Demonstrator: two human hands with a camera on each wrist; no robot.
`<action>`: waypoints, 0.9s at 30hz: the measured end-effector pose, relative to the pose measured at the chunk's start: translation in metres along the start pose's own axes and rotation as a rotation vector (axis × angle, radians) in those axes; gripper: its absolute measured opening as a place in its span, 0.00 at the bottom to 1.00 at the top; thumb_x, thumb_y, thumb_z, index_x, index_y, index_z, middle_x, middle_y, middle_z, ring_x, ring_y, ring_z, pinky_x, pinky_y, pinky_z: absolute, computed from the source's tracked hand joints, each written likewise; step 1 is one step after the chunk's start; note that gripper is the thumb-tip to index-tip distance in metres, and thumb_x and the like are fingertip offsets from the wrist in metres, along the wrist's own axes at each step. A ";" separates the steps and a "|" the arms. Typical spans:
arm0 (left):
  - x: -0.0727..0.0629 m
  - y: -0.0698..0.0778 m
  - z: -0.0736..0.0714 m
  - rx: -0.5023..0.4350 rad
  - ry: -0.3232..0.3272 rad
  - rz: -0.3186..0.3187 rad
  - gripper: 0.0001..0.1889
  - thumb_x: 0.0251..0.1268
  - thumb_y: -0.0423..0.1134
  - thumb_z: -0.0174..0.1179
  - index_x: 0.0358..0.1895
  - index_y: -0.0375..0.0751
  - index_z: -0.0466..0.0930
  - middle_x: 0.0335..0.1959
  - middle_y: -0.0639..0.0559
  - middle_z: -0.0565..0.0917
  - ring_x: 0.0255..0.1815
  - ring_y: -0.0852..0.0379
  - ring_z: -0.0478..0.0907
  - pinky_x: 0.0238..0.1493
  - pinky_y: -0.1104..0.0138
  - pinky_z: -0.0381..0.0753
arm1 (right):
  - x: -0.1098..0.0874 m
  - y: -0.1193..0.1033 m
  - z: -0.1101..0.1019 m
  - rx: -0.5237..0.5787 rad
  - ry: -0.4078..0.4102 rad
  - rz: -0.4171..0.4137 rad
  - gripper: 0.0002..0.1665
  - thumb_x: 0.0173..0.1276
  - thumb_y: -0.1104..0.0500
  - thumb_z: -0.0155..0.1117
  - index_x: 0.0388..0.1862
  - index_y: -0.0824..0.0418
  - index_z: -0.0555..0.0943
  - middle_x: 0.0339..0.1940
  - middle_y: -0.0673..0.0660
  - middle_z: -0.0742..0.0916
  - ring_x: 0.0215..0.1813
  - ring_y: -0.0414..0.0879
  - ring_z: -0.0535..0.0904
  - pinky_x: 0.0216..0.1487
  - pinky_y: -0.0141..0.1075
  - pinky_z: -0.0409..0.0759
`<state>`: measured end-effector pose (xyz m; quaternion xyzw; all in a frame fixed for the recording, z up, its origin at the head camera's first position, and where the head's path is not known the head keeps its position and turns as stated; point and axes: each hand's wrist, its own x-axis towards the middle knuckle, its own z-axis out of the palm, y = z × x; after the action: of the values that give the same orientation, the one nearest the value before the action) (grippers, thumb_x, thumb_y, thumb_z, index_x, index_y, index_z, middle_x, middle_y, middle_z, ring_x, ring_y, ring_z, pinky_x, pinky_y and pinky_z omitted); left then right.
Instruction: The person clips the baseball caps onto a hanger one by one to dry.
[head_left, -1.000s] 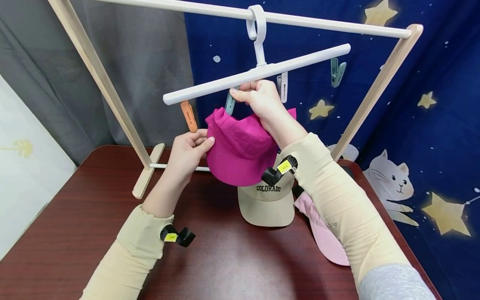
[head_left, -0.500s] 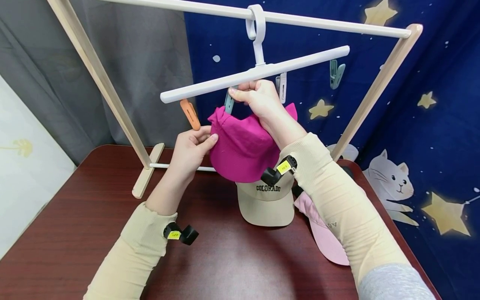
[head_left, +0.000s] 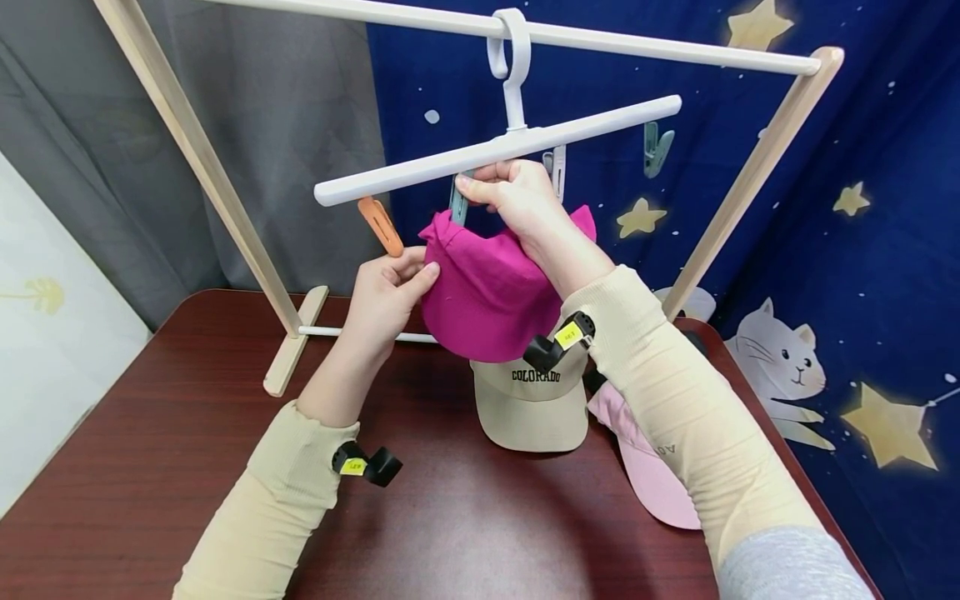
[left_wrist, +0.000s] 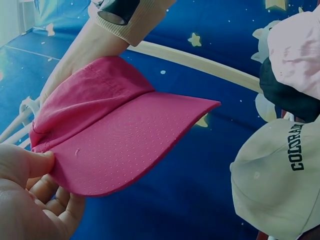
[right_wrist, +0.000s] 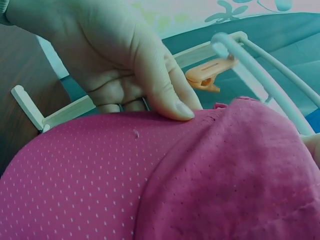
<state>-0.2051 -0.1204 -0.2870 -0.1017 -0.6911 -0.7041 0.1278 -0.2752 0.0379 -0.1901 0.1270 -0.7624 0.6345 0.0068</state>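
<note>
In the head view, the magenta cap (head_left: 487, 292) is held just below the tilted white hanger (head_left: 420, 172). The edge of its brim is pinched by the grip of the left hand (head_left: 381, 292), and the blue-green clip (head_left: 459, 204) by the grip of the right hand (head_left: 522, 200). For a sound hold, the clip should probably be squeezed fully and the cap's edge fed squarely between its jaws before pressure is released; given the hanger's lean, downward pulling seems best avoided. Whether the fabric is already caught cannot be told, and part of the cap is covered by the right forearm (head_left: 652, 383).

In the left wrist view, the left hand's thumb is seen laid over the corner of the brim, a hold that seems suited to steadying the cap without crushing it. The right hand's fingers are hidden behind the crown; the beige cap (left_wrist: 272, 180) and the pink cap (left_wrist: 300, 52) are cut off by the frame.

In the right wrist view, the orange clip (right_wrist: 211, 72) is seen just beyond the left hand and is best steered clear of. Only a sliver, seemingly of the right hand, is shown at the edge, and the blue-green clip cannot be made out.
</note>
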 end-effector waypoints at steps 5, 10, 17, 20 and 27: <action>0.001 0.000 0.000 0.025 0.015 0.018 0.13 0.67 0.29 0.57 0.53 0.26 0.78 0.33 0.52 0.84 0.36 0.60 0.78 0.39 0.69 0.77 | -0.001 0.000 -0.003 0.035 -0.061 0.045 0.16 0.65 0.60 0.66 0.49 0.69 0.81 0.28 0.48 0.84 0.39 0.46 0.78 0.42 0.33 0.72; 0.003 -0.001 0.000 0.000 0.004 0.018 0.14 0.68 0.29 0.57 0.53 0.25 0.77 0.32 0.55 0.83 0.38 0.60 0.77 0.41 0.69 0.75 | -0.002 0.002 -0.005 0.062 -0.087 0.067 0.19 0.68 0.60 0.63 0.54 0.70 0.79 0.25 0.47 0.84 0.37 0.44 0.77 0.44 0.32 0.73; 0.002 -0.003 -0.004 0.005 0.001 -0.021 0.14 0.69 0.31 0.56 0.54 0.27 0.77 0.34 0.55 0.83 0.37 0.61 0.78 0.40 0.70 0.76 | -0.002 0.004 -0.007 0.088 -0.099 0.052 0.18 0.69 0.61 0.61 0.54 0.71 0.78 0.24 0.46 0.83 0.34 0.41 0.79 0.51 0.37 0.73; 0.001 -0.004 -0.006 0.022 -0.002 -0.043 0.15 0.69 0.32 0.56 0.55 0.28 0.76 0.36 0.53 0.84 0.37 0.60 0.78 0.39 0.70 0.76 | -0.003 0.004 -0.007 0.105 -0.103 0.049 0.18 0.69 0.61 0.61 0.53 0.71 0.78 0.24 0.47 0.83 0.34 0.41 0.79 0.52 0.39 0.73; 0.000 -0.007 -0.011 0.014 0.003 -0.060 0.15 0.70 0.33 0.56 0.56 0.29 0.77 0.35 0.55 0.83 0.36 0.59 0.78 0.38 0.70 0.77 | -0.005 0.005 -0.007 0.113 -0.109 0.038 0.17 0.69 0.61 0.62 0.52 0.71 0.79 0.24 0.47 0.84 0.34 0.42 0.79 0.47 0.36 0.74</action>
<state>-0.2066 -0.1310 -0.2942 -0.0790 -0.6985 -0.7030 0.1081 -0.2724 0.0466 -0.1943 0.1469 -0.7268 0.6688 -0.0538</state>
